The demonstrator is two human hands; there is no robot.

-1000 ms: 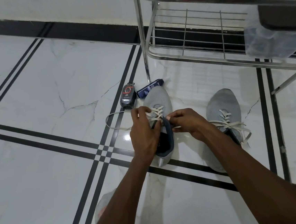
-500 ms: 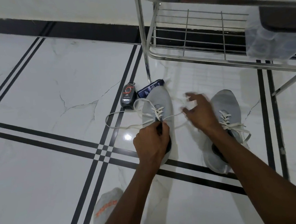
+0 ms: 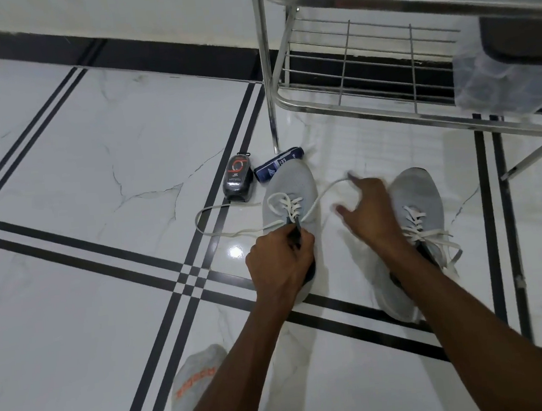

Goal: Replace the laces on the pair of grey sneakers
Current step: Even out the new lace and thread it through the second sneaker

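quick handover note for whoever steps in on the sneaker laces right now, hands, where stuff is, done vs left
Left hand grips the tongue of the left sneaker, pinning it to the floor.
Right hand is blurred, drawing one white lace end out to the right; the other end trails left across the floor.
Right sneaker sits beside it, laced, ends loose.
Done: the left sneaker's lower eyelets are crossed.
Left: thread the upper eyelets, even the ends, tie both.

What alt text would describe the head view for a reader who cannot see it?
A person's left hand holds down the left grey sneaker on a white tiled floor while the blurred right hand pulls a white lace sideways. The second sneaker, already laced, lies beside it.
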